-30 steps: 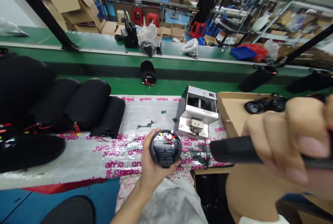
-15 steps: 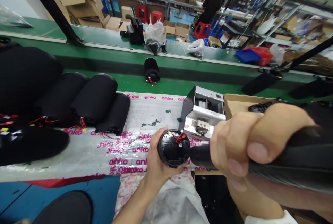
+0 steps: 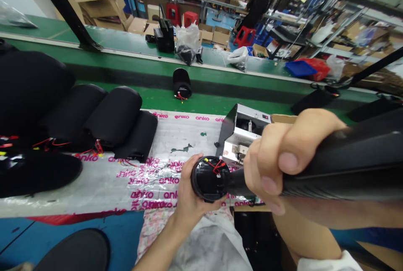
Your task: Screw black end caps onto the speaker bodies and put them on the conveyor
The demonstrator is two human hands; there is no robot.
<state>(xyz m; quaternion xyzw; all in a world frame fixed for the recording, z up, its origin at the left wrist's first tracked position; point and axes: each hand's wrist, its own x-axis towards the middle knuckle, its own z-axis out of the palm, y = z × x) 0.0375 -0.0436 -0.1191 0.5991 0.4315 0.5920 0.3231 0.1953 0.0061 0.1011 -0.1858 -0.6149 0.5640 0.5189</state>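
My left hand (image 3: 186, 197) is wrapped round a black cylindrical speaker body (image 3: 206, 178), its open round end facing me with red and yellow wires showing inside. My right hand (image 3: 283, 157) is closed round the thick black handle of a power tool (image 3: 346, 166), very near the camera. The tool's black nose reaches the right side of the speaker's open end. Both sit above the front edge of a bench covered with clear "anko" printed film (image 3: 141, 178).
Several black speaker bodies (image 3: 94, 119) with red wires lie at the left. A small metal machine (image 3: 245, 134) stands behind my hands, next to a cardboard box (image 3: 283, 118). One speaker (image 3: 181, 82) lies on the green conveyor (image 3: 126, 73). A person stands far back.
My right hand has brought the tool leftward until its nose meets the speaker's open end. My left hand has lifted the speaker slightly and kept its hold.
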